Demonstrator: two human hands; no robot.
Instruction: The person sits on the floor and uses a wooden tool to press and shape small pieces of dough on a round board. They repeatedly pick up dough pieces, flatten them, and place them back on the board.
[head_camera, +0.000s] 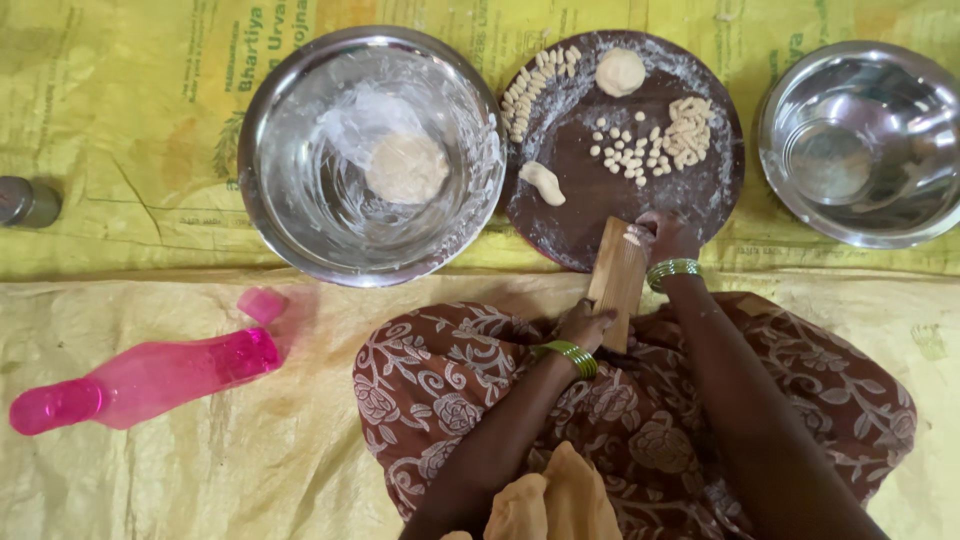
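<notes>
Near centre, on the person's lap, the left hand (585, 325) grips the lower end of a ridged wooden board (617, 280), while the right hand (662, 237) presses fingertips onto its top edge. At 12 o'clock sits a floured round board (590, 215) with small dough pieces (655, 140). At 10 o'clock, a steel bowl (290, 210) holds dough; at 2 o'clock, another steel bowl (860, 140). At 8 o'clock lies a pink bottle (150, 380).

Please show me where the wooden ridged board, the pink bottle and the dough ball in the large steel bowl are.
wooden ridged board (618, 280), head view, middle of its grooved face.
pink bottle (150, 378), head view, middle of its body.
dough ball (406, 168), head view, its top centre.
</notes>
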